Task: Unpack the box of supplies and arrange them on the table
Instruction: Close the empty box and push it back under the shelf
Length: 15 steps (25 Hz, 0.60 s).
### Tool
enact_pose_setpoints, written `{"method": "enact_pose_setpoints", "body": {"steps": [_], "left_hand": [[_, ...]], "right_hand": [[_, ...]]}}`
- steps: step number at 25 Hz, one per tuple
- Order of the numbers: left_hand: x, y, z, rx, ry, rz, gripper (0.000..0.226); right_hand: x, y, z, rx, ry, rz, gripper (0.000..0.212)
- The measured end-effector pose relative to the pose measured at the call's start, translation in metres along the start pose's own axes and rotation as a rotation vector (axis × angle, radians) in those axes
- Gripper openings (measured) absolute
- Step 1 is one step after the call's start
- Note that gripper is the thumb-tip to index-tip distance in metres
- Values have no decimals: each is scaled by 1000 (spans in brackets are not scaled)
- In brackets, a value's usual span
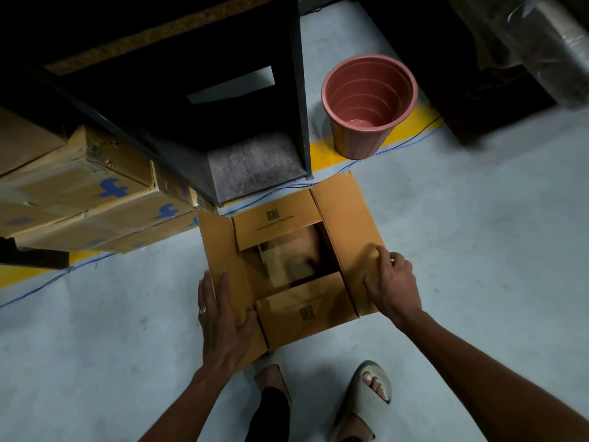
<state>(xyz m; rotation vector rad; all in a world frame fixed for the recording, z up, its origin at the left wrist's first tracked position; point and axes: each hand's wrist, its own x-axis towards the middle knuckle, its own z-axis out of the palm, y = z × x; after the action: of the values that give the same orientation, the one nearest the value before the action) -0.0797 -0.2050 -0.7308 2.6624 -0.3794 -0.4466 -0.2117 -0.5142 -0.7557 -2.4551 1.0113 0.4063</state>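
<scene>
Left hand [223,317] flat, right hand [393,283] curled, both pressing box [287,317] flaps; released flaps likely spring shut, blocking reach.

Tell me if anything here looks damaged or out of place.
The stacked cartons on the left look battered: the top one's corner is torn and crumpled. The open box under both hands seems intact. A blue cable trails loose across the floor behind it.
</scene>
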Motion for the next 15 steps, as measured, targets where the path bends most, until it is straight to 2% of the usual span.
{"method": "enact_pose_setpoints", "body": {"steps": [3, 5, 8, 11, 15], "left_hand": [[-13, -2, 5, -192, 1, -47, 86], [-18, 4, 6, -248, 14, -56, 81], [-17, 19, 6, -323, 27, -59, 78], [-15, 31, 11, -345, 23, 36, 70], [-9, 33, 20, -401, 33, -31, 69]], "right_hand": [[-13, -13, -5, 163, 87, -85, 68], [-29, -25, -5, 257, 8, -218, 83], [-50, -44, 4, 247, -146, -370, 111], [-60, -53, 18, 267, -72, -389, 108], [-57, -49, 31, 233, -30, -359, 104]]}}
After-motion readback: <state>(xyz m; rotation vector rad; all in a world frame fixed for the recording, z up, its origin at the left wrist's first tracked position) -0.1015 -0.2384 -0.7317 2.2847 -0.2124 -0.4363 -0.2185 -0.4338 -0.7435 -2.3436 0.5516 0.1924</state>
